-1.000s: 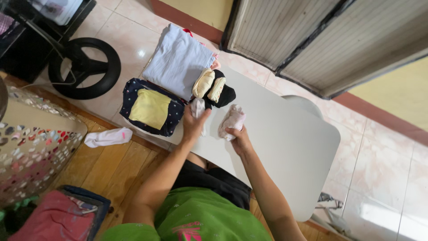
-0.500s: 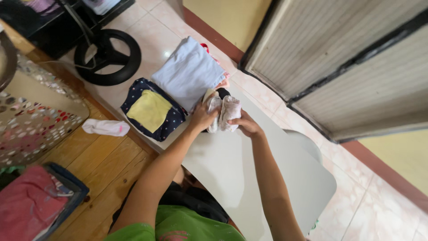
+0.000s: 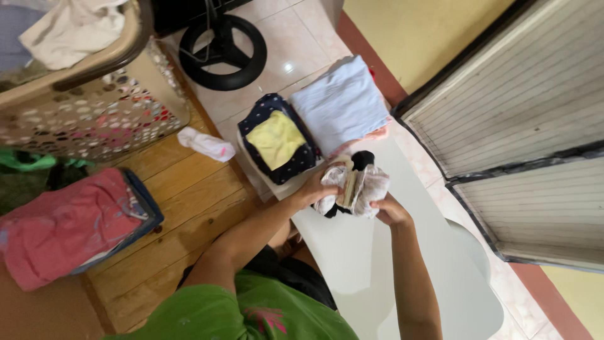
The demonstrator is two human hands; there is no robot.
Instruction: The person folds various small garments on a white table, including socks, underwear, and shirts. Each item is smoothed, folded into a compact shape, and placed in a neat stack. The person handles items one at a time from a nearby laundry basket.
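No packages, labels, signs or screens show anywhere in this view (only cloth, baskets, a table and the floor, none of them bearing a tag or a printed panel that can be made out).

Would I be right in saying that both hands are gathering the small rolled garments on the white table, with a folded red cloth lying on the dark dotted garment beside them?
Not quite: the folded cloth on the dark dotted garment is pale yellow, not red, as the head view shows. The rest holds: the left hand and right hand gather the small rolled garments on the white table.
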